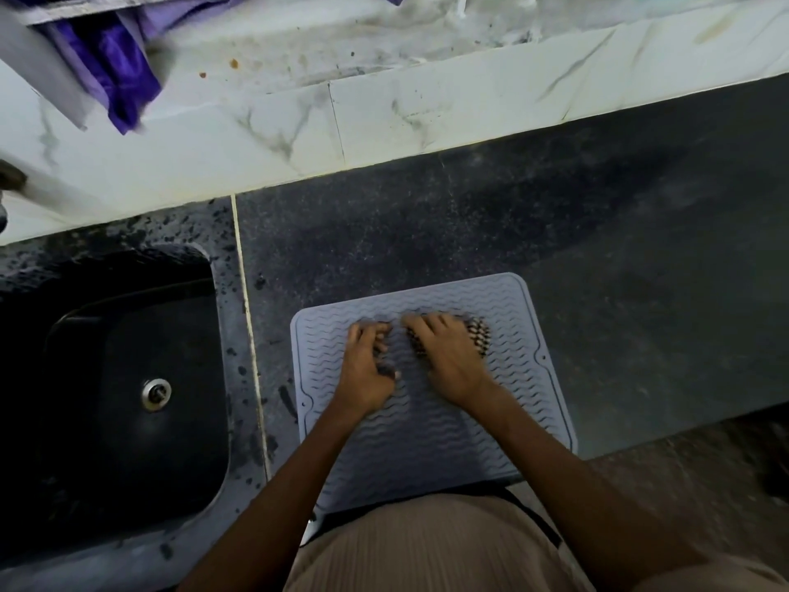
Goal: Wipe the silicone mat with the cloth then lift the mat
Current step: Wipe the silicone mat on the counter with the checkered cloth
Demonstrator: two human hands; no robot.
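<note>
Mat [431,425] flat on dark surface [597,271], beside the sink [128,378].
Right hand [448,361] presses patterned cloth [478,335] on mat, fingers spread; left hand [367,369] rests alongside, fingers curled, grip unclear.

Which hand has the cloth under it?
The right hand. The checked cloth peeks out from under its fingers, while the left hand rests on the bare mat.

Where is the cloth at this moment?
In the head view, the cloth lies on the silicone mat, under the right hand, to the right of the left hand.
</note>
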